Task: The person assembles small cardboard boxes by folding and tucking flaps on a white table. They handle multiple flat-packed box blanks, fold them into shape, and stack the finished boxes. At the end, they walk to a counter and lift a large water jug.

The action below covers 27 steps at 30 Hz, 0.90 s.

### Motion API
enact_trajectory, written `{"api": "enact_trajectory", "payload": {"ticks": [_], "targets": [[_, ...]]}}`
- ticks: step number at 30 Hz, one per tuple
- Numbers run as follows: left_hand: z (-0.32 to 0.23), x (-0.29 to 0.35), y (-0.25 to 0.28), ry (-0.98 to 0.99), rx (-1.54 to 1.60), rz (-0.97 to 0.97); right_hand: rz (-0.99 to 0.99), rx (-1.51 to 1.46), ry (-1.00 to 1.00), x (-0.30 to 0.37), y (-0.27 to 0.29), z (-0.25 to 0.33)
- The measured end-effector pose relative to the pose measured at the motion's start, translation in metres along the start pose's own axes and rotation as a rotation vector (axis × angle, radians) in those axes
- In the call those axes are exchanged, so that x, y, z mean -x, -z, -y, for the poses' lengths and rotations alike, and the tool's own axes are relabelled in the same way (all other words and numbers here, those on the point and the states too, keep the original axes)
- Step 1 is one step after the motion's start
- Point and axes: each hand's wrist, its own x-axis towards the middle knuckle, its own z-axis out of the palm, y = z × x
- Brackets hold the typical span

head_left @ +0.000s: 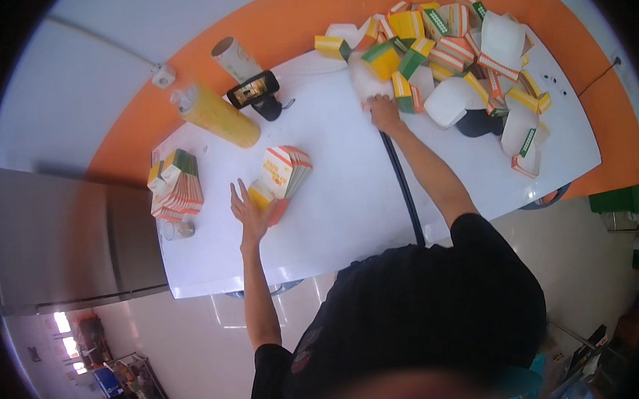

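My left hand (249, 212) is over the left half of the table with its fingers spread. Its thumb side is against a nested stack of paper food cartons (286, 171), printed white, orange and yellow. Stretched out to the far right, my right hand (384, 114) has its fingers closed at the edge of a whitish paper carton (366, 78), which is smeared by motion. Just beyond that hand lies a heap of loose cartons (442, 52) in white, yellow, green and orange. Another nested carton stack (178, 187) stands at the table's left edge.
A yellow roll (221, 118) lies near the back edge, beside a phone on a stand (254, 89) and a cardboard tube (234, 58). A clear cup (179, 230) is at the left. A dark seam (401, 184) crosses the white table (335, 213). A metal fridge (54, 239) stands left.
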Motion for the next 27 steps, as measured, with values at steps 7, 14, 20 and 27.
{"api": "enact_trajectory", "payload": {"ticks": [7, 14, 20, 27], "targets": [[-0.067, 0.037, -0.004, -0.07, 0.345, -0.218, -0.374, -0.919, 0.069, 0.082, 0.042, 0.02], [-0.113, 0.057, -0.019, 0.226, 1.325, 0.06, 0.299, -1.379, 0.357, 0.16, 0.142, 0.007], [-0.124, 0.048, -0.037, 0.624, 2.098, 0.815, 0.743, -1.057, 0.891, 0.183, 0.196, 0.04], [-0.175, 0.079, -0.002, 0.567, 2.209, 1.077, 0.763, -1.027, 1.056, 0.183, 0.19, 0.092]]}}
